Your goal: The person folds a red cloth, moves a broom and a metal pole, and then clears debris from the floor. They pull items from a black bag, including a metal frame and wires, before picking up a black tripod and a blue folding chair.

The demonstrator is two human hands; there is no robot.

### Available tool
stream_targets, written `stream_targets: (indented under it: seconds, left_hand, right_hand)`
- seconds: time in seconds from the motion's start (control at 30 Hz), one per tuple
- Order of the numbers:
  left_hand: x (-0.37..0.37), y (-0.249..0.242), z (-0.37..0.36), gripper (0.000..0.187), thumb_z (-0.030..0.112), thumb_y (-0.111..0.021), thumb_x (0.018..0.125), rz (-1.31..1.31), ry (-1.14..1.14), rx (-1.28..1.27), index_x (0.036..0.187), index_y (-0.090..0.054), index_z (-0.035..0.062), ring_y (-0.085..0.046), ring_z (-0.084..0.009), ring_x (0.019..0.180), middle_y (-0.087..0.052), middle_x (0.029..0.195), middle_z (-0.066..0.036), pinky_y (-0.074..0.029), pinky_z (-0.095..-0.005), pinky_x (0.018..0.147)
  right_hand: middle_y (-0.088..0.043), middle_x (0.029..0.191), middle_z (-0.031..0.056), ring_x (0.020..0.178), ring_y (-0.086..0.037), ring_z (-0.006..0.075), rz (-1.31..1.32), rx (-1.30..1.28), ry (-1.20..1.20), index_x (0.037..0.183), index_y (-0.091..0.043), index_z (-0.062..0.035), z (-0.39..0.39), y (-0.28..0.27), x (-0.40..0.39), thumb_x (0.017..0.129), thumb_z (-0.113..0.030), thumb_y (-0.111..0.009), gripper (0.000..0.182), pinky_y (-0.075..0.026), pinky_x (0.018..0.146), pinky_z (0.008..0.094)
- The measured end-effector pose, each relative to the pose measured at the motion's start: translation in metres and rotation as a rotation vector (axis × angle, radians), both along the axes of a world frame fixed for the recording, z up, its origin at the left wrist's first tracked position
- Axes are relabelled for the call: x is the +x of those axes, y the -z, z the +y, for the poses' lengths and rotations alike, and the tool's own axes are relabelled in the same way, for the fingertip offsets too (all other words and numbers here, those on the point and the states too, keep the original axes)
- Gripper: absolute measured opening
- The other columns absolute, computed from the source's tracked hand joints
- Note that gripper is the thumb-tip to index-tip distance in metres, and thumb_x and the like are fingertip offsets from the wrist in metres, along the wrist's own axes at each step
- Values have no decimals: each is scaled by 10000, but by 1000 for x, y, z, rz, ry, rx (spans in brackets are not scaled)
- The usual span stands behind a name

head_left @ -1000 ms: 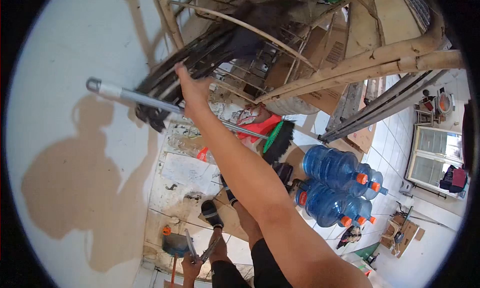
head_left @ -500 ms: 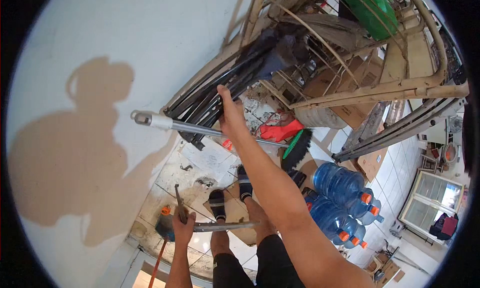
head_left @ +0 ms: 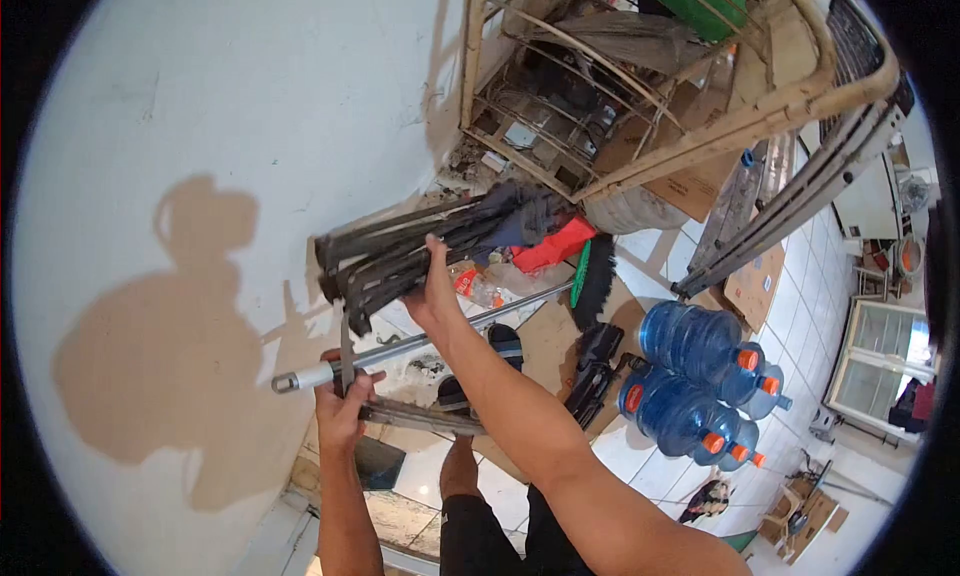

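My right hand (head_left: 432, 301) is wrapped round a bundle of black tubes with dark fabric at its far end, a folded camp chair (head_left: 400, 244). The chair is lifted beside the white wall. Below it, my left hand (head_left: 345, 406) grips a bent grey metal bar (head_left: 420, 417), one arm of it pointing up and the other running right across my legs. A broom's silver handle (head_left: 410, 345), with a white end, passes right at my left fingers. The broom's green and black brush head (head_left: 592, 284) is farther off, near a red bag (head_left: 556, 246).
A rusty tubular rack (head_left: 700, 148) with a green bag (head_left: 700, 4) stands ahead. Large blue water bottles (head_left: 690, 336) lie on the tiles at the right. A plastic bottle (head_left: 478, 286), flat cardboard (head_left: 535, 351) and black items (head_left: 595, 371) lie around my feet.
My right hand has pulled the folded camp chair down and away from the rack. My left hand has risen with the metal bar, and the broom handle's white end is lower.
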State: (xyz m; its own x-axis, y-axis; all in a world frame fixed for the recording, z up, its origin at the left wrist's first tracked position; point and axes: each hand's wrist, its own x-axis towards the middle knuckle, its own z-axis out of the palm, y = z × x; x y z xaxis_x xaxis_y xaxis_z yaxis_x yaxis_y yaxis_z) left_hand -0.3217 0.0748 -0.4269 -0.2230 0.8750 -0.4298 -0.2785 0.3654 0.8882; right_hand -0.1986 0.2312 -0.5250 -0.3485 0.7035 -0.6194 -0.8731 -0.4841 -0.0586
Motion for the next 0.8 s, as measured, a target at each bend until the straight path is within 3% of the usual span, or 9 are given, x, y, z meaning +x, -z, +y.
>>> stream_targets:
  seconds: [0.03,0.2,0.3,0.37,0.43,0.5,0.6,0.67,0.8]
  left_hand:
    - [9,-15,-2,357,122,-624,844,-7,10,16,1119,-403,64,-475,-92,577,-464,680,2,-528,-394,788]
    - [2,-49,-6,336,200,-584,885,127,99,8,1131,-420,41,-458,-87,581,-460,708,-4,-540,-374,740]
    - [-14,-62,25,315,222,-568,900,228,74,-15,1122,-450,31,-436,-88,576,-453,763,-5,-541,-349,707]
    - [-22,-73,63,302,238,-580,895,274,179,-21,1097,-479,38,-428,-85,570,-450,737,3,-536,-333,692]
    - [-13,-85,100,286,258,-595,888,310,261,6,1054,-507,43,-421,-80,567,-445,704,11,-513,-302,643]
    - [2,-92,135,283,270,-615,877,327,286,64,1013,-523,39,-417,-74,564,-443,670,17,-468,-267,577]
    - [8,-88,174,300,259,-650,855,328,239,110,991,-522,24,-414,-71,549,-450,645,19,-401,-243,513]
    - [6,-81,191,319,240,-675,837,298,180,97,992,-518,10,-415,-73,536,-459,643,17,-367,-239,489]
    - [15,-67,181,342,218,-707,810,368,117,104,997,-502,18,-414,-80,513,-472,639,11,-354,-223,467]
  right_hand:
    - [-554,1193,59,1053,-532,223,-46,-19,53,1161,-526,-132,6,0,3,823,-522,-532,515,-441,867,395]
    - [-595,1059,80,967,-568,259,86,-266,398,1077,-560,-111,44,-40,87,822,-510,-483,480,-492,790,437]
    - [-594,1054,104,911,-587,267,519,-171,441,1078,-555,-61,2,-42,155,835,-462,-450,481,-510,729,432]
    - [-597,1048,131,879,-600,265,-251,281,325,1062,-563,-33,-50,-26,185,838,-449,-452,486,-518,715,418]
    - [-610,1000,146,827,-615,246,-673,460,258,1045,-577,-15,-87,-57,208,841,-471,-461,512,-527,679,378]
    - [-630,923,134,766,-623,224,-171,220,279,1055,-588,-22,-132,-126,237,837,-527,-463,564,-531,627,342]
    - [-643,841,115,693,-620,225,-294,53,79,1054,-605,-43,-232,-111,291,800,-614,-476,638,-514,558,318]
    - [-637,857,118,721,-614,235,-557,-123,-39,1006,-616,-47,-285,-163,298,734,-659,-539,674,-501,577,333]
    - [-627,885,122,771,-598,242,-420,-475,-268,983,-620,-65,-443,-80,348,632,-702,-617,727,-492,659,388]
